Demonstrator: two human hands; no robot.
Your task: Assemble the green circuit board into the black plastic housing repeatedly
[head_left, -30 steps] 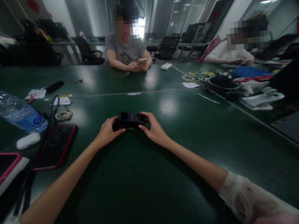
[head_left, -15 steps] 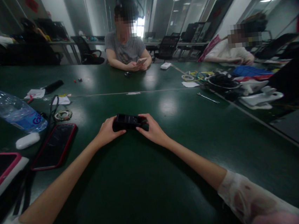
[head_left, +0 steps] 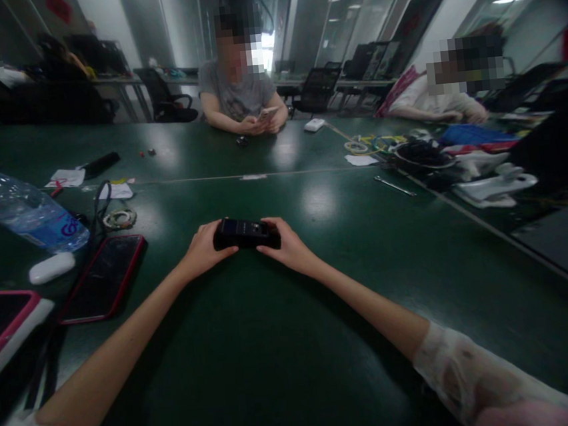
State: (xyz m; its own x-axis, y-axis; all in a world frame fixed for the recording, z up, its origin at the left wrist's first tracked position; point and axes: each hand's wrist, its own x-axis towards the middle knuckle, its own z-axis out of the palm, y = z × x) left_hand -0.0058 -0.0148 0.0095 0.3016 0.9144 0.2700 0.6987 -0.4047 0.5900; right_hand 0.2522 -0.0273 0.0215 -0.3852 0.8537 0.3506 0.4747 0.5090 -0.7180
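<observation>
A small black box-shaped device [head_left: 244, 233] with a little screen and buttons on its top face lies lengthwise between my two hands, over the green table. My left hand [head_left: 205, 246] grips its left end, thumb along the near side. Around its right end my right hand [head_left: 287, 245] is closed, with the thumb also on the near edge. Most of the fingers are hidden behind the device. To the left of my left hand lies a phone in a red case [head_left: 102, 277].
On the left are a water bottle [head_left: 17, 205], a white earbud case [head_left: 52, 267], a pink-rimmed phone [head_left: 3, 324] and a bracelet [head_left: 120, 219]. A wrench [head_left: 394, 186] and cables [head_left: 375, 144] lie right. A person [head_left: 239, 90] sits opposite with a phone; another sits right.
The device has tilted slightly, its right end now sitting more level between my hands. My right thumb has shifted a little left. The person at the right has moved slightly.
</observation>
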